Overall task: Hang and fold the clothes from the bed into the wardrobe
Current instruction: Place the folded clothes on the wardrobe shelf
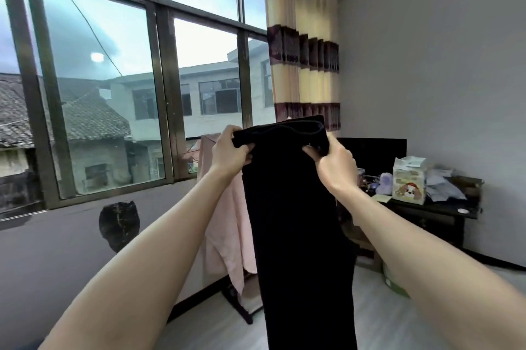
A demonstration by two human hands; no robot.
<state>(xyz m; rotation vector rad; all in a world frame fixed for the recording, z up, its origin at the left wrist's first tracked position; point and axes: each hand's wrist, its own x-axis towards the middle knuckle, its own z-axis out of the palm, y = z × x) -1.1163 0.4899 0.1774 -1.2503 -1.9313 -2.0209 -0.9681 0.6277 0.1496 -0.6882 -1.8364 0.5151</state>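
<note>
Before the window (94, 88), raised hands (230, 150) (333, 163) grip black trousers (299, 236).

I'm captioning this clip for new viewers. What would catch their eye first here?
Dead centre, long black trousers hang straight down, held up at the waistband by the left hand and right hand. Behind them a pale pink garment drapes over a rack, and a large dark-framed window fills the left.

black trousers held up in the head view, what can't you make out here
- Black trousers: the leg ends are cut off by the bottom edge; dark cloth hides seams and pockets.
- Pink garment: partly hidden behind the trousers and the left hand.
- Right hand: fingertips buried in the waistband.
- Bed and wardrobe: not in view.
- Box on the dark table: print too small to read.
</note>
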